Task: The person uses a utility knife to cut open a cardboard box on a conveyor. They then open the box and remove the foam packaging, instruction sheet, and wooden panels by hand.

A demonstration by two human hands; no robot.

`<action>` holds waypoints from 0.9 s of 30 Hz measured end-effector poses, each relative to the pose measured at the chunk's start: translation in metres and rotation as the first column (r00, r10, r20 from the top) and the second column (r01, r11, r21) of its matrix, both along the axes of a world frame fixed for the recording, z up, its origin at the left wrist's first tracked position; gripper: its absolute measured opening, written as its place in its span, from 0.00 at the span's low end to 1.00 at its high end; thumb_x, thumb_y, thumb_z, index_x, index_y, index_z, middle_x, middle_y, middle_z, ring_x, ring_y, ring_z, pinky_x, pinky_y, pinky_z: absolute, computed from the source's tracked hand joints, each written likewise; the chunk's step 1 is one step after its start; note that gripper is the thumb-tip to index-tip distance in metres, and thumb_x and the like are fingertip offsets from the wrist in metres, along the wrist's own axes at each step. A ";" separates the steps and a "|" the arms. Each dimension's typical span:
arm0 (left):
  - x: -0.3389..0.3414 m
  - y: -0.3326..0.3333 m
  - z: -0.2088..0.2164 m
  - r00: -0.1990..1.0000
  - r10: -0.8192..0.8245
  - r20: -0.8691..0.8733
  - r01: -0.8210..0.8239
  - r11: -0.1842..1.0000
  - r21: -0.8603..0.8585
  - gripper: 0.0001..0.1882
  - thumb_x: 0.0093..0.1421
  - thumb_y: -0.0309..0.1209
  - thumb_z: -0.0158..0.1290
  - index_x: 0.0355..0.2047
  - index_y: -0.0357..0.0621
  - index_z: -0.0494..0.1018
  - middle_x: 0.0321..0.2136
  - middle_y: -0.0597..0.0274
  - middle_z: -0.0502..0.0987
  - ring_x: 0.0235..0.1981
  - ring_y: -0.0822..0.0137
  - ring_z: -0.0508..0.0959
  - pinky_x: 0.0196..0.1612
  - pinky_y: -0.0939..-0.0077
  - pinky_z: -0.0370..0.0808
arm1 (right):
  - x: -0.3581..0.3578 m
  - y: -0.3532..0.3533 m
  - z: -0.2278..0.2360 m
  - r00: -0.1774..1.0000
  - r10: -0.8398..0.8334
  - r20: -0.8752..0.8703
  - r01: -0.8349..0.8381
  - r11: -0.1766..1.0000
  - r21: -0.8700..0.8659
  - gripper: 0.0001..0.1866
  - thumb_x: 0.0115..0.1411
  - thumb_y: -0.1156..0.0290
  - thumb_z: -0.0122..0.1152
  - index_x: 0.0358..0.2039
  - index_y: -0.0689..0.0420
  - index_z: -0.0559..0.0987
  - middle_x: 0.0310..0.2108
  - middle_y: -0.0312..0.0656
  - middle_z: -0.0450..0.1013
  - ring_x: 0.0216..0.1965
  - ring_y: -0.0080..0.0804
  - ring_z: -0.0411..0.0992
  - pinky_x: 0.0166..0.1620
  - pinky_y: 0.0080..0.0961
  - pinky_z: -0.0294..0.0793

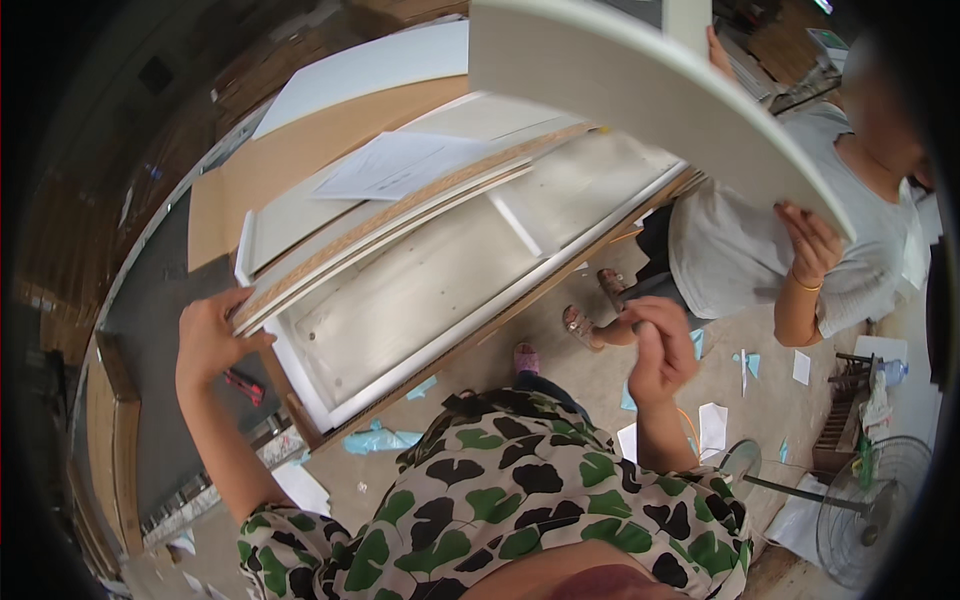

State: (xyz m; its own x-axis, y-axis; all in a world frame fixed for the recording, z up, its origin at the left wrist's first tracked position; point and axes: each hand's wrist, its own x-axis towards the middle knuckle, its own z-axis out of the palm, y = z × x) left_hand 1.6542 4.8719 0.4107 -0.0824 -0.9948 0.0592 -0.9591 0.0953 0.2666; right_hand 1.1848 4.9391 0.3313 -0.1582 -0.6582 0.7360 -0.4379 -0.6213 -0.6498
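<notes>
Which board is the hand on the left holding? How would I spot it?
Find the big open white cabinet frame lying flat on the floor. A long thin panel rests on edge along its far side, and the left hand grips its near end. Unlike the smooth white boards around it, it shows a rough tan chipboard edge.

Left hand [212,338] grips the near end of the panels [400,225], which lie edge-up along the left side of the cabinet [420,300]. Cabinet lies open-side up on cardboard [290,155] on the floor [560,385]. Paper sheet [400,165] rests on a board just behind the panels. Right hand [660,345] is raised right of the cabinet, apart from it, pinching something too small to tell. Co-worker [760,250] crouches at the right, beyond the cabinet's far corner, holding a board [650,95] overhead across the top. Fan [870,510] stands at lower right. Paper scraps [710,425] lie on the floor between fan and cabinet.
</notes>
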 end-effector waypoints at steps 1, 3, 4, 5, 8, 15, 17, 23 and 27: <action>-0.003 0.000 0.000 1.000 -0.002 -0.005 0.002 1.000 -0.002 0.32 0.29 0.34 0.72 0.39 0.37 0.79 0.28 0.48 0.81 0.32 0.52 0.82 0.37 0.68 0.76 | -0.001 -0.002 -0.006 0.999 0.008 0.050 -0.014 0.991 0.129 0.07 0.55 0.81 0.57 0.35 0.67 0.77 0.37 0.52 0.75 0.36 0.37 0.74 0.37 0.25 0.73; -0.002 0.000 -0.002 1.000 0.002 -0.025 -0.002 1.000 -0.009 0.32 0.28 0.34 0.72 0.38 0.37 0.79 0.28 0.47 0.81 0.32 0.52 0.82 0.36 0.68 0.76 | 0.003 -0.011 -0.032 1.000 -0.009 0.012 0.007 0.984 0.180 0.04 0.57 0.82 0.57 0.33 0.66 0.78 0.31 0.47 0.76 0.32 0.34 0.75 0.37 0.25 0.73; 0.002 0.000 -0.005 1.000 -0.008 -0.014 0.008 1.000 -0.017 0.32 0.28 0.34 0.72 0.38 0.36 0.79 0.28 0.47 0.80 0.31 0.52 0.82 0.36 0.68 0.76 | 0.009 -0.015 -0.041 0.999 0.030 0.025 -0.035 0.974 0.224 0.05 0.59 0.80 0.56 0.33 0.66 0.78 0.30 0.45 0.76 0.30 0.29 0.74 0.35 0.23 0.72; 0.005 0.001 -0.007 1.000 -0.015 -0.002 0.015 1.000 -0.020 0.32 0.28 0.34 0.72 0.38 0.36 0.79 0.27 0.47 0.80 0.31 0.52 0.82 0.36 0.68 0.76 | 0.016 -0.018 -0.049 0.997 0.071 0.041 -0.079 0.959 0.274 0.06 0.61 0.78 0.55 0.33 0.66 0.79 0.29 0.43 0.75 0.29 0.25 0.73 0.33 0.21 0.71; 0.004 0.003 -0.004 1.000 -0.021 -0.012 0.020 0.999 -0.049 0.32 0.27 0.35 0.73 0.37 0.35 0.79 0.26 0.47 0.80 0.29 0.53 0.82 0.35 0.68 0.76 | 0.027 -0.023 -0.054 0.992 0.120 0.024 -0.121 0.939 0.323 0.05 0.62 0.77 0.56 0.34 0.65 0.79 0.28 0.41 0.75 0.28 0.24 0.73 0.31 0.20 0.70; 0.006 -0.001 -0.007 1.000 -0.023 0.000 0.023 0.998 -0.055 0.33 0.26 0.35 0.73 0.37 0.36 0.79 0.26 0.47 0.80 0.29 0.53 0.82 0.35 0.68 0.76 | 0.038 -0.042 -0.056 0.987 0.157 -0.036 -0.144 0.961 0.235 0.04 0.60 0.78 0.59 0.35 0.63 0.79 0.28 0.43 0.75 0.27 0.31 0.73 0.32 0.22 0.71; 0.005 0.000 -0.007 0.999 -0.012 -0.036 0.010 0.998 -0.057 0.33 0.26 0.34 0.73 0.36 0.35 0.79 0.26 0.47 0.80 0.29 0.53 0.82 0.36 0.67 0.76 | 0.042 -0.045 -0.056 0.979 0.203 -0.006 -0.193 0.936 0.295 0.06 0.59 0.76 0.61 0.36 0.62 0.79 0.31 0.44 0.76 0.29 0.35 0.75 0.33 0.26 0.74; 0.005 0.002 -0.007 0.999 0.031 -0.034 -0.032 0.999 -0.022 0.34 0.26 0.35 0.74 0.37 0.35 0.80 0.29 0.46 0.81 0.33 0.52 0.83 0.38 0.68 0.77 | 0.045 -0.058 -0.060 0.971 0.237 -0.040 -0.222 0.949 0.224 0.04 0.59 0.75 0.61 0.34 0.61 0.79 0.29 0.45 0.77 0.29 0.37 0.76 0.33 0.26 0.74; 0.005 0.001 -0.010 0.998 0.048 -0.034 -0.048 0.999 -0.014 0.35 0.26 0.36 0.74 0.38 0.35 0.79 0.30 0.46 0.81 0.32 0.53 0.83 0.39 0.68 0.77 | 0.042 -0.064 -0.067 0.969 0.240 -0.064 -0.218 0.946 0.240 0.04 0.59 0.73 0.60 0.33 0.59 0.79 0.29 0.46 0.76 0.29 0.44 0.75 0.32 0.31 0.74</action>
State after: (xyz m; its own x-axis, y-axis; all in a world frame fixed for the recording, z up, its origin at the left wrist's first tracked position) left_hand 1.6594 4.8726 0.4011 -0.0321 -0.9966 0.0755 -0.9531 0.0533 0.2979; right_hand 1.2272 4.8750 0.2646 0.0770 -0.8211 0.5655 -0.3651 -0.5510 -0.7504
